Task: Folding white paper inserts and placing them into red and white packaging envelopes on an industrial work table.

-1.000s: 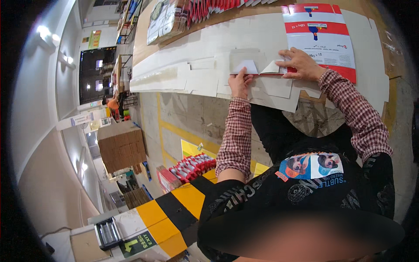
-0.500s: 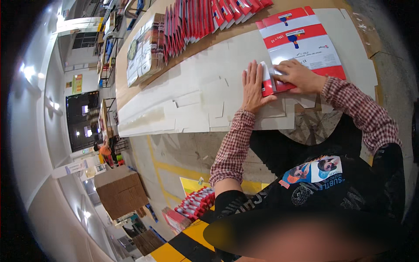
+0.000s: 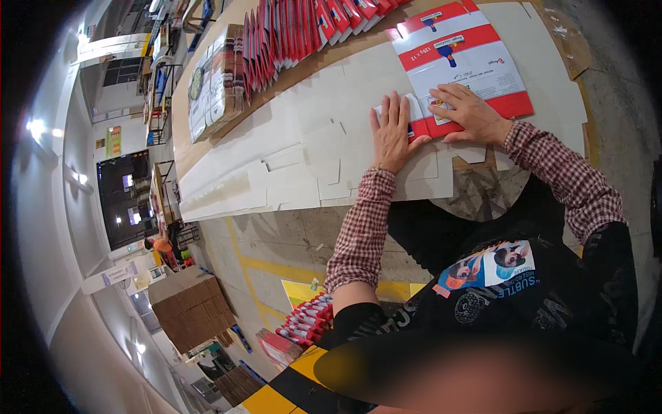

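Observation:
A red and white printed cardboard carton (image 3: 483, 63) lies flattened on the white-covered tabletop, with blue figures on its panels. My left hand (image 3: 392, 134) is flat at its left end, fingers stretched out, and the thumb touches a small red and white flap (image 3: 418, 119). On the carton's near left corner rests my right hand (image 3: 471, 115), palm down with the fingers spread and pressing on the panel. Neither hand grips anything. Part of the flap and the panel is hidden under my fingers.
A row of red folded cartons (image 3: 296, 34) stands on edge along the table's far side, beside a plastic-wrapped stack (image 3: 216, 84). White sheets (image 3: 289, 165) cover the table (image 3: 241, 165). Red and white packs (image 3: 307, 319) and a brown box stack (image 3: 192, 309) stand lower left.
My right hand has gone from curled fingers at the carton's near left edge to lying flat on it. The raised edge there now lies lower. My left hand stays flat by the flap.

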Available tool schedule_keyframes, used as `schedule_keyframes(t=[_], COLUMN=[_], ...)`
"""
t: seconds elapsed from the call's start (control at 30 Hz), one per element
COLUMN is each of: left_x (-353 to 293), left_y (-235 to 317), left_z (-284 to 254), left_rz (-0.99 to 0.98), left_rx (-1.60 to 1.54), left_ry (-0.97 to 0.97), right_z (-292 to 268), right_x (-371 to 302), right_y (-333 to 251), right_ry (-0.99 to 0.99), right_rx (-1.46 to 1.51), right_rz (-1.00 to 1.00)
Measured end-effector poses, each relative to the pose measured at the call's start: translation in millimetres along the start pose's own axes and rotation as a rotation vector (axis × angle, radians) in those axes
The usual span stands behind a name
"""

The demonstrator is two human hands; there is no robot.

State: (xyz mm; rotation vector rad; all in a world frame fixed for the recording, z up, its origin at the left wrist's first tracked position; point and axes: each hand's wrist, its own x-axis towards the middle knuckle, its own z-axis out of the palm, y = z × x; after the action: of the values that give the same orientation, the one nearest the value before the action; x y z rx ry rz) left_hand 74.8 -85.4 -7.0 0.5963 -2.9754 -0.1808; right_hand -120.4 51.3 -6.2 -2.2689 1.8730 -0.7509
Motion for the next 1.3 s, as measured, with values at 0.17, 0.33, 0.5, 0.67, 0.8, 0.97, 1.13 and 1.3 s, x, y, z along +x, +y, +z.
schedule_keyframes(t=[0.17,0.33,0.5,0.67,0.8,0.97,1.13,1.3], left_x=[4,8,5,6,9,31,62,29], left_y=[7,7,-2,4,1,46,104,81], left_z=[-5,-8,4,8,8,15,7,5], left_rz=[-0.028,-0.092,-0.161,-0.147,-0.165,-0.281,-0.104,-0.17], left_rx=[0.045,0.022,0.024,0.04,-0.175,-0.424,-0.858,-0.563], left_ry=[-0.052,-0.069,-0.005,0.066,0.113,0.16,0.416,0.46], right_z=[3,0,-19,-40,-44,-48,-14,-153], right_x=[-2,4,-5,-104,-115,-40,-23,-63], right_y=[-1,-3,19,48,50,-7,-6,121], right_ry=[-0.009,-0.005,-0.106,0.77,1.146,1.199,0.881,0.473], right_rx=[-0.059,-0.064,0.196,1.031,1.942,2.109,1.166,1.089], right_rz=[-0.009,0.001,0.086,0.831,1.116,0.759,0.632,0.477])
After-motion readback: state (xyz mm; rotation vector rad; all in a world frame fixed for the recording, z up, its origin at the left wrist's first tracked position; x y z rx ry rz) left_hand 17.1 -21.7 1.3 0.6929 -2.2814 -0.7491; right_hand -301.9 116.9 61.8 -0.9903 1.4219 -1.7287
